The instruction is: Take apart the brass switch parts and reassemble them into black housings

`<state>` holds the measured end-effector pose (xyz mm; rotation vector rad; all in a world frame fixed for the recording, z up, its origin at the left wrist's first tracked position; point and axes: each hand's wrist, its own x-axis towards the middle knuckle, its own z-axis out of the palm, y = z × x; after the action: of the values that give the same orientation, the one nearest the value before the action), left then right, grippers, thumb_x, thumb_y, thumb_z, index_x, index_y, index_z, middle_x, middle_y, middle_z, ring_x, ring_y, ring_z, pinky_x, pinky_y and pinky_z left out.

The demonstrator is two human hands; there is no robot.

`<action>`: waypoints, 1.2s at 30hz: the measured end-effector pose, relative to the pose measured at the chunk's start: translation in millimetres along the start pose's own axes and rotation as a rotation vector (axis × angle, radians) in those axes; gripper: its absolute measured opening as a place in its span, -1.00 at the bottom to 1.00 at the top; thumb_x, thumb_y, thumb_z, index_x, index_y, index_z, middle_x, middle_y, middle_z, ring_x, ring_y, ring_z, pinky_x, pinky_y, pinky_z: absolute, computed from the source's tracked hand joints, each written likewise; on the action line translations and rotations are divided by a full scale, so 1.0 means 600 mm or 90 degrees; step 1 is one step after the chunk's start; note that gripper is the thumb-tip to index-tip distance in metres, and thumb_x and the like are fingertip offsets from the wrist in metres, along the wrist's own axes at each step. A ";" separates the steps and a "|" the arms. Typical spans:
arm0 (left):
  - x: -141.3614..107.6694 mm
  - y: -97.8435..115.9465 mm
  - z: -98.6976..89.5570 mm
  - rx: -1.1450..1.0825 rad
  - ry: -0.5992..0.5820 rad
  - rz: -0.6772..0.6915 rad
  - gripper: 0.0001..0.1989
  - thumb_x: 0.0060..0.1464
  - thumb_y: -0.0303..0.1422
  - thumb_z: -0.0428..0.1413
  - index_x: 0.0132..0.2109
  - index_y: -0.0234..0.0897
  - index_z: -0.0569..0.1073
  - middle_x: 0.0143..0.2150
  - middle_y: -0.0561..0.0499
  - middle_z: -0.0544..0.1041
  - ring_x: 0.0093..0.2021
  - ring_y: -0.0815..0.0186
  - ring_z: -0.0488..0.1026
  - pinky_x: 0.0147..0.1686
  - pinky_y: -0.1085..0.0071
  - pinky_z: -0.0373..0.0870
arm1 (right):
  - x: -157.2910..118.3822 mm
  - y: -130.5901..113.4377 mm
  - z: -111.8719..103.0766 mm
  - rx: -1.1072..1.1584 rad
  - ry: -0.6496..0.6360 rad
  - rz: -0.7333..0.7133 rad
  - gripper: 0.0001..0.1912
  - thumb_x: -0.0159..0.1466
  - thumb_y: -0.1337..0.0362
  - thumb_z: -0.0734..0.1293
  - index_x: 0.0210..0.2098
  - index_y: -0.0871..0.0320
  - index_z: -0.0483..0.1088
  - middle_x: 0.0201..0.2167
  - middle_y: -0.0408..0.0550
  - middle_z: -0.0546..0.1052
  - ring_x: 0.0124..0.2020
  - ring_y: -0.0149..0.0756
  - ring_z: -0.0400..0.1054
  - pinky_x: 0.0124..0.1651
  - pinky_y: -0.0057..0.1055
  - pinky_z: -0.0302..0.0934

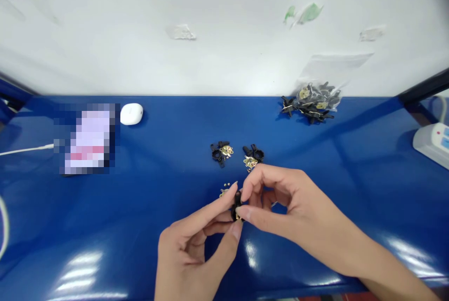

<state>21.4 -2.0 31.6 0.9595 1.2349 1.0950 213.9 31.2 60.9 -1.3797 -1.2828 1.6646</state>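
Observation:
A small black part [237,203] with a bit of gold colour at its lower end is held between both hands. My left hand [205,240] pinches it from the left with thumb and fingers. From the right, my right hand [277,200] touches it with thumb and index finger; whatever lies behind those fingertips is hidden. Just behind the hands, a gold plate [224,192] is partly covered by my left fingers. Farther back are a black part with a gold plate [226,150] and a similar set [250,162], close to my right knuckles.
On the blue table [168,151], a plastic bag [317,97] with black and gold parts lies at the back right. A white case [132,114] and a blurred phone [91,139] are at left, a power strip [433,144] at right. A white wall stands behind.

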 end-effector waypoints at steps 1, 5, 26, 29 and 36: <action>0.002 0.003 -0.001 0.005 -0.011 -0.004 -0.65 0.15 -0.42 0.46 0.06 0.04 0.81 -0.05 0.04 0.84 -0.16 0.20 0.81 0.00 0.37 0.78 | 0.002 0.000 0.001 0.000 0.004 -0.001 -0.87 0.31 0.33 0.56 -0.24 0.03 0.55 -0.32 -0.27 0.53 -0.33 -0.44 0.35 -0.25 -0.46 0.29; 0.012 0.013 -0.003 0.021 -0.067 -0.018 -0.66 0.20 -0.41 0.45 0.07 0.11 0.79 -0.07 0.07 0.84 -0.04 0.12 0.82 0.10 0.28 0.77 | 0.005 0.000 0.002 -0.015 0.032 -0.008 -0.83 0.31 0.35 0.54 -0.26 0.05 0.48 -0.33 -0.27 0.49 -0.35 -0.43 0.30 -0.26 -0.43 0.27; 0.020 0.026 -0.012 -0.062 -0.071 -0.084 -0.66 0.11 -0.42 0.51 0.05 -0.09 0.80 -0.08 -0.03 0.84 -0.23 0.23 0.81 -0.18 0.46 0.78 | 0.007 0.005 -0.004 0.066 -0.049 -0.003 -0.77 0.45 0.07 0.54 -0.14 0.04 0.50 -0.31 -0.24 0.54 -0.31 -0.43 0.36 -0.25 -0.44 0.21; 0.020 0.017 -0.020 -0.082 -0.107 -0.056 -0.66 0.16 -0.46 0.49 0.08 -0.08 0.80 -0.06 -0.04 0.84 -0.21 0.24 0.82 -0.16 0.50 0.77 | 0.003 0.005 -0.004 0.055 -0.058 -0.012 -0.79 0.46 0.08 0.53 -0.14 0.04 0.51 -0.30 -0.23 0.55 -0.30 -0.43 0.37 -0.24 -0.44 0.22; 0.021 0.005 -0.028 -0.103 -0.134 -0.040 -0.65 0.20 -0.48 0.47 0.11 -0.11 0.78 0.00 -0.08 0.83 -0.20 0.28 0.81 -0.13 0.56 0.74 | 0.003 0.010 -0.001 0.053 -0.062 -0.042 -0.81 0.44 0.15 0.56 -0.13 0.04 0.52 -0.32 -0.25 0.57 -0.31 -0.47 0.42 -0.24 -0.49 0.27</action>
<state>4.7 10.4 30.0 0.8824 0.9838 1.0003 214.5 31.0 54.5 -1.2083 -1.2838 1.7392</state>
